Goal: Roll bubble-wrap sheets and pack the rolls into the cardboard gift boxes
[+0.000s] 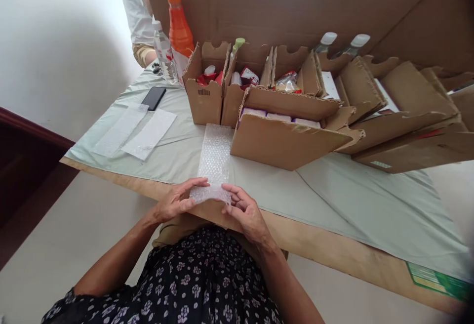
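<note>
A dark garment [200,279], nearly black, is being worn, and it is being covered all over by a print of small white flowers and scattered pale dots. The left upper arm is being wrapped by a short sleeve [68,304] of the same printed cloth. Both forearms, the left hand [177,203] and the right hand [247,214] are being left bare by the clothing.

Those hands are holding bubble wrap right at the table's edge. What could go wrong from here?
1. The left hand and right hand pinch the near end of the bubble wrap strip right at the table edge; a loose grip might let it slide off onto the lap.
2. The strip's far end lies close beside the open cardboard box, so a pull could snag or nudge it.
</note>
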Available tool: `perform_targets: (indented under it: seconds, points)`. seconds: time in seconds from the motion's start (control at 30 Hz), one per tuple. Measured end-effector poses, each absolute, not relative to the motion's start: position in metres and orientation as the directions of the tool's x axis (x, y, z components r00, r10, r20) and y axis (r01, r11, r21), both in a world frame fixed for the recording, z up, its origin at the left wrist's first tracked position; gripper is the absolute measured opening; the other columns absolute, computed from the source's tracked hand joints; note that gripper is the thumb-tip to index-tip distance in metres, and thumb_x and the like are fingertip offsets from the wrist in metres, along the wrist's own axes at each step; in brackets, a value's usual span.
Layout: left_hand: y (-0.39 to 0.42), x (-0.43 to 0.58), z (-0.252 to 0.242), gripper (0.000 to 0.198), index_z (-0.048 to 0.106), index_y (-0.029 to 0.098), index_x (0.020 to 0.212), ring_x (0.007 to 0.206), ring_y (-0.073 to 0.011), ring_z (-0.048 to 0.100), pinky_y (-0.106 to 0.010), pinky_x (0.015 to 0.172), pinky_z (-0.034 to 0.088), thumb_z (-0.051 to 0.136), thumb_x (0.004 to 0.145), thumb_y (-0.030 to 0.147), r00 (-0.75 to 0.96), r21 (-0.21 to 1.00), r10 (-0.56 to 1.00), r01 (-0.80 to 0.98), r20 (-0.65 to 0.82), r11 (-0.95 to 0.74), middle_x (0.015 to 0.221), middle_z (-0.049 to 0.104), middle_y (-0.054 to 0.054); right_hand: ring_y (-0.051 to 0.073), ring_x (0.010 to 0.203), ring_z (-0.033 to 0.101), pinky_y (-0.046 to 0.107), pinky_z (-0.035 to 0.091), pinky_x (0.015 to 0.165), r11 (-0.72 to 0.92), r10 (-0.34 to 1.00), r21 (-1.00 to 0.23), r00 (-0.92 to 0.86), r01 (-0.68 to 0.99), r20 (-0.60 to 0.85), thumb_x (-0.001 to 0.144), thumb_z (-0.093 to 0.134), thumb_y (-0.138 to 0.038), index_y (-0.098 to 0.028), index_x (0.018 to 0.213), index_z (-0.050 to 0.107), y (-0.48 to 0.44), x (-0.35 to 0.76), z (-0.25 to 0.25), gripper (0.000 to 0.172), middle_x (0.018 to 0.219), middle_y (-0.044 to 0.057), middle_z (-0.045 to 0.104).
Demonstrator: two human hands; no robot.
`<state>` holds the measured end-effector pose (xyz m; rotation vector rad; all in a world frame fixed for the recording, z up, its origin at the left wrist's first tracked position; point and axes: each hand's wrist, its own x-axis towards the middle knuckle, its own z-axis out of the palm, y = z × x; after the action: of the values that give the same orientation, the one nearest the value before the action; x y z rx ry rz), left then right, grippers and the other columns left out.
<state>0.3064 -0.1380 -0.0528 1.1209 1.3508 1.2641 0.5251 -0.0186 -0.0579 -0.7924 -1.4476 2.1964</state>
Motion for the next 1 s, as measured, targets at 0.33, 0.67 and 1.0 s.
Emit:
perform_targets:
  seconds: [0.33,0.67,1.0]
  points:
    - [-0.133,0.293,-0.063,0.064,0.064,0.028,0.139,0.136,-0.0341,0.057,-0.049,0.118,0.037,0.075,0.076,0.035,-0.262,0.974,0.965,-0.223,-0.028,-0.033,0.138,0.069,-0.011,0.02,0.084,0.073,0.027,0.051,0.066,-0.442,0.731,-0.891,-0.619,-0.109,-0.287,0.078,0.082,-0.044,-0.021,0.109,0.07,-0.009,0.506,-0.067,0.041,0.103,0.008,0.079]
    - [-0.133,0.333,-0.044,0.017,0.078,0.019,0.095,0.094,-0.0216,0.07,-0.032,0.089,0.053,0.07,0.086,0.032,-0.485,0.962,0.872,0.262,0.059,0.081,0.096,0.077,-0.007,0.016,0.067,0.066,0.028,0.053,0.067,-0.195,0.739,-0.979,-0.648,0.053,-0.182,0.087,0.07,-0.048,-0.019,0.097,0.075,-0.013,0.505,-0.071,0.031,0.077,0.003,0.074]
    - [-0.14,0.341,-0.058,0.021,0.076,0.018,0.087,0.073,-0.0149,0.065,-0.024,0.068,0.051,0.068,0.085,0.037,-0.595,0.972,0.801,0.142,-0.069,0.189,0.08,0.074,-0.002,0.019,0.094,0.066,0.031,0.051,0.085,0.424,0.713,-0.886,-0.672,0.186,0.2,0.093,0.063,-0.026,-0.023,0.09,0.078,-0.037,0.517,-0.07,0.015,0.104,0.007,0.067]
